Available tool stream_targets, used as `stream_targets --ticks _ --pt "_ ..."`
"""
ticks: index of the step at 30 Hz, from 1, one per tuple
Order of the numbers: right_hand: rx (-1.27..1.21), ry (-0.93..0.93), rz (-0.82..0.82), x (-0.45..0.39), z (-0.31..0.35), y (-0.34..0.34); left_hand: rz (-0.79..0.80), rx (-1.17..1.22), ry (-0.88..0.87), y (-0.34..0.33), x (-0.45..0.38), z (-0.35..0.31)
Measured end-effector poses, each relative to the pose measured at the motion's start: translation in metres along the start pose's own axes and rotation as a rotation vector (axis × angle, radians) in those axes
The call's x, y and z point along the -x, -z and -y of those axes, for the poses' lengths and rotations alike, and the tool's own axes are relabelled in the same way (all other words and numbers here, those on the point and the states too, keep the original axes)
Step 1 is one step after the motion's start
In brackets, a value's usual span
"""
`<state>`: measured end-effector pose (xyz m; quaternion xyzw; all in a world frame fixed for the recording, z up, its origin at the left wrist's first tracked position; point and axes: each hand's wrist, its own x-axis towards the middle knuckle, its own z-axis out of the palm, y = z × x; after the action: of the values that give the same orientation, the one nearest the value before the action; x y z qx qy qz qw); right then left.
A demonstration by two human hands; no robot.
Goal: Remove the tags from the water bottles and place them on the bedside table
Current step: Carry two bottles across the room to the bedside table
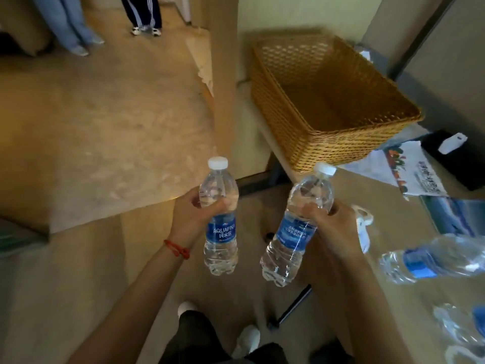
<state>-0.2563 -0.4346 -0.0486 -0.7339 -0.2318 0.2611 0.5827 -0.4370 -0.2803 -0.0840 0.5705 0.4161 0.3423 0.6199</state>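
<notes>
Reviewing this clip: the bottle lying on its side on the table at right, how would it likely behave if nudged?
The lying bottle is round-bodied and on its side, so it would probably roll rather than slide. It looks full of water, so likely fairly heavy for its size. Its thin ribbed plastic may dent slightly under a squeeze, as with the bottles in the left hand and right hand.

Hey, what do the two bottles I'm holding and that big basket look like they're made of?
Left-hand bottle and right-hand bottle: thin clear plastic, going by the see-through ribbed walls, with glossy blue film labels and white plastic caps. Basket: woven wicker or rattan-look strands, tan and matte; natural or synthetic is unclear.
</notes>
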Motion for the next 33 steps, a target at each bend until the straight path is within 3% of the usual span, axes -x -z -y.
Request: stream_targets --ticks 5,17,25,33 --pt "-0.018 -0.100 0.224 -0.014 -0.008 -0.081 -0.137 0.020 0.072 0.075 -0.010 0.014" --pt "0.065 -0.028 0.563 -0.032 0.015 -0.283 -0.531 -0.038 0.054 0.248 -0.020 0.033" --pt "0.151 0.036 0.904 -0.033 0.032 -0.389 -0.847 0.005 0.042 0.308 0.014 0.040" --pt "0.173 0.104 1.314 -0.019 0.052 -0.479 -1.254 0.114 0.064 0.325 0.049 0.037"
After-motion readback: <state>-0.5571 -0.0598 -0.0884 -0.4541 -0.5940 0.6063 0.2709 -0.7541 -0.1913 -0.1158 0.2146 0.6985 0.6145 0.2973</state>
